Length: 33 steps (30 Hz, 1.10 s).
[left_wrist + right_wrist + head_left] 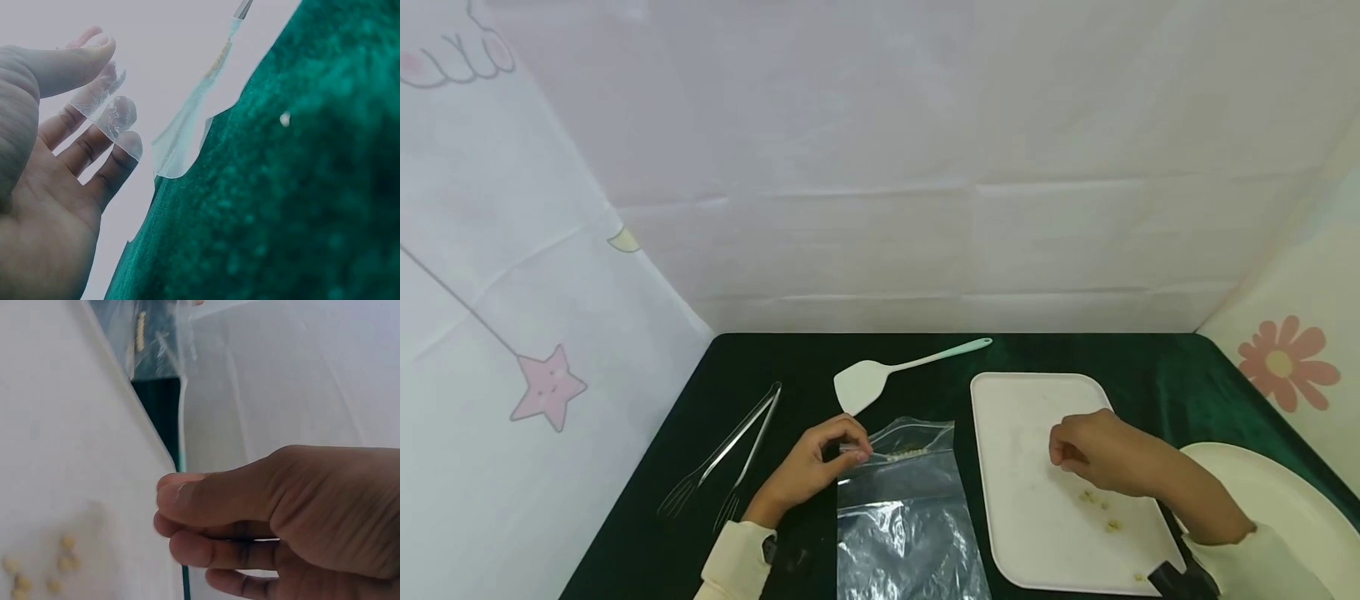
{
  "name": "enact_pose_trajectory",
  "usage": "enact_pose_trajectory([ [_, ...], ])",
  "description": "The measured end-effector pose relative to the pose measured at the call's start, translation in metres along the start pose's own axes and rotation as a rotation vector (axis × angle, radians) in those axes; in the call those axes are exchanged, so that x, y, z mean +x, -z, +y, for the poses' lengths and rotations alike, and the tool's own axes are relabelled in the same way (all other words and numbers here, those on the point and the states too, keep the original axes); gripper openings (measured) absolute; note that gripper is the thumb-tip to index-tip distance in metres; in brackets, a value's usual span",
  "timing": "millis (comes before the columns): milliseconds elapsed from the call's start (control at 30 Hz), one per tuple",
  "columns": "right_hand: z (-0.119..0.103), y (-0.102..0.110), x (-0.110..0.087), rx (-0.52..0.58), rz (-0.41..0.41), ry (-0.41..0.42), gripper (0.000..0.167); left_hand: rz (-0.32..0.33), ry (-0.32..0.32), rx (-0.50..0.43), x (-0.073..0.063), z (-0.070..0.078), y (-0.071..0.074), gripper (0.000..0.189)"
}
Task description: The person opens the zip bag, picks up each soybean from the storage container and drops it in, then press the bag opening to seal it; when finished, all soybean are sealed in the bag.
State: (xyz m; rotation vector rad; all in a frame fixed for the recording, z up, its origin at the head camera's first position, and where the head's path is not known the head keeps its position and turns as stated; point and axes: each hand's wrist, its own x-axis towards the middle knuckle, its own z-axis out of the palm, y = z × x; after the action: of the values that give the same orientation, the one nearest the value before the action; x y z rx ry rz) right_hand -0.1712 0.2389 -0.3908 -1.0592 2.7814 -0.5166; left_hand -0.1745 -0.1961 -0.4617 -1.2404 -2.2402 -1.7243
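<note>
At lower right, yellow pieces (1112, 526) lie just below the nearer right hand (1101, 454) — fingers curled, nothing visible between them. Farther left, the left hand (811, 461) pinches the clear bag (906, 517) at its mouth.

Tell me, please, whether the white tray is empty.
Not empty: several small yellowish pieces lie on the white tray near the right hand.

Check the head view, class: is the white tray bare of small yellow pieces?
No, several small yellow pieces lie on the white tray, toward its lower right side in that view.
</note>
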Motion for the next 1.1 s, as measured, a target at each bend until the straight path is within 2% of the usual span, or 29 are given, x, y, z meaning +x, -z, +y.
enact_pose_trajectory([
  [100, 0.014, -0.009, -0.011, 0.013, -0.055, -0.05, 0.026, -0.003, 0.0, -0.004, 0.0, -0.001, 0.0, 0.018],
  [233, 0.029, -0.023, -0.018, 0.084, -0.1, -0.119, 0.026, -0.003, 0.005, 0.005, -0.001, 0.0, 0.001, 0.018],
  [333, 0.035, -0.03, -0.019, 0.124, -0.117, -0.16, 0.024, 0.0, 0.007, 0.014, -0.005, -0.012, 0.002, 0.018],
  [467, 0.037, -0.032, -0.018, 0.13, -0.131, -0.192, 0.022, 0.005, 0.006, 0.013, -0.007, -0.018, 0.0, 0.018],
  [567, 0.036, -0.034, -0.016, 0.097, -0.112, -0.199, 0.023, 0.006, 0.006, 0.007, -0.004, -0.007, 0.0, 0.017],
  [667, 0.034, -0.036, -0.014, 0.045, -0.074, -0.197, 0.023, 0.006, 0.006, 0.01, -0.001, -0.001, 0.0, 0.017],
  [933, 0.031, -0.04, -0.003, -0.106, 0.052, -0.128, 0.026, 0.004, 0.01, 0.018, -0.001, 0.0, 0.001, 0.017],
  [1100, 0.025, -0.037, 0.011, -0.096, 0.123, -0.053, 0.02, 0.006, 0.011, 0.017, -0.001, 0.0, 0.0, 0.017],
])
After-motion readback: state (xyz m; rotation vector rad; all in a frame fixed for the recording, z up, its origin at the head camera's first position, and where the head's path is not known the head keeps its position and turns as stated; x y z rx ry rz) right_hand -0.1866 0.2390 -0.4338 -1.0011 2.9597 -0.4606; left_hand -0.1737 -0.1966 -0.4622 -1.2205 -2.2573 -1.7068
